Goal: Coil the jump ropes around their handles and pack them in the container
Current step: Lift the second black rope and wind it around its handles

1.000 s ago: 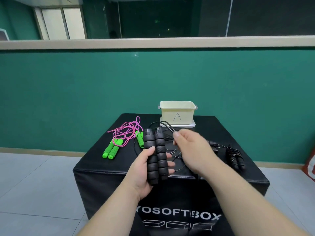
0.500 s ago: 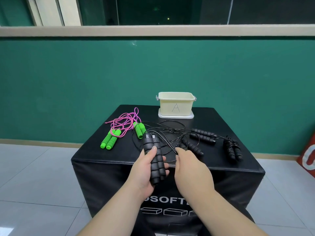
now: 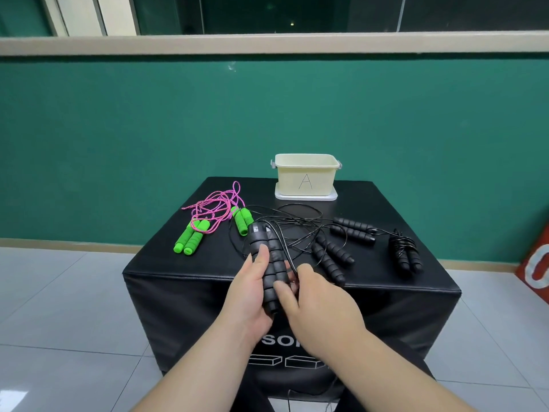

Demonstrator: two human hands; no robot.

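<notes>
Single head view, facing forward-down over black box (image 3: 386, 281), close.

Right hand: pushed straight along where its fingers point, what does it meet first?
Likely the pair of black foam handles gripped in the left hand: the right hand, which seems to pinch the thin black cord, points up-left at them, fingertips close or touching. Depth unclear.

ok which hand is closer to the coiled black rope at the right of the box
Right. The right hand is left of the coiled black rope, near the front edge of the box; the left hand, gripping the black handles, is even farther left.
</notes>
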